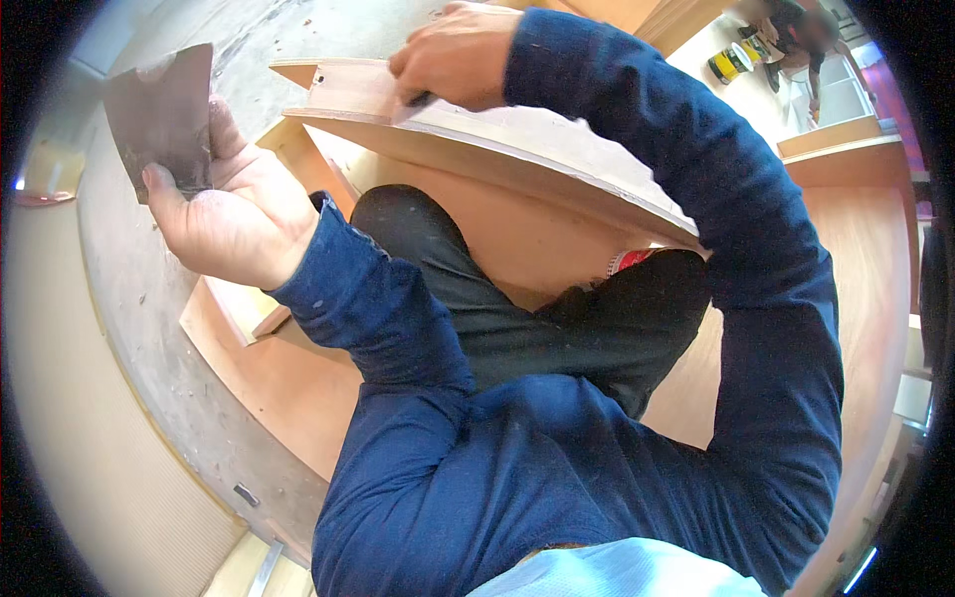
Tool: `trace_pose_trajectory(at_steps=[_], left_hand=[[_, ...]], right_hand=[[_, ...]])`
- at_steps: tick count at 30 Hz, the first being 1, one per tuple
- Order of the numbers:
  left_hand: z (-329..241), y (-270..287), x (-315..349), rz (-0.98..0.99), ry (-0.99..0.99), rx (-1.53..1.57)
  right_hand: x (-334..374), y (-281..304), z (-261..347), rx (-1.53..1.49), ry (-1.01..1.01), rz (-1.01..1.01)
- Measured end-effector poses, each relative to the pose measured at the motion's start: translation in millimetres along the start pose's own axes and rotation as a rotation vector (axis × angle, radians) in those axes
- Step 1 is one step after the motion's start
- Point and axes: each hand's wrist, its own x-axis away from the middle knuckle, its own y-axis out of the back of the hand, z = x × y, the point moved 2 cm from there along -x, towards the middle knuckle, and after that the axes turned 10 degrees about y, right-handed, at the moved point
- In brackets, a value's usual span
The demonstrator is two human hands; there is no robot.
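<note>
My left hand (244,209) is raised at the left, palm up. Pinched between its thumb and fingers is a brown, slightly curved sheet of sandpaper (154,124). Across from it, my right hand (460,58) is closed over the top of a long wooden board (343,90) near its left end. A small dark bit shows under its fingers; what it is cannot be made out. The board belongs to a wooden frame (497,169) with a pale layered edge, which slants down to the right in front of my legs.
Crossed legs in dark trousers (517,333) rest among wooden panels (298,393). A red can or tin (629,261) sits partly hidden behind a knee. A co-worker (796,45) bends at the upper right beside a yellow and black bucket (731,65). Grey floor (149,298) runs along the left.
</note>
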Motion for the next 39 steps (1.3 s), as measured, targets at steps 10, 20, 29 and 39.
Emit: trace_pose_trajectory(at_steps=[10,20,29,39], left_hand=[[21,-14,10,0.044,0.081,-0.011],[45,-45,33,0.083,0.187,-0.097],[64,-54,50,0.136,0.349,-0.109],[105,-110,164,0.322,1.043,-0.038]], right_hand=[[133,-17,32,-0.102,-0.065,0.045],[243,-13,57,-0.198,-0.198,0.219],[321,-17,69,-0.220,-0.281,0.240],[348,5,89,-0.421,-0.601,-0.565]])
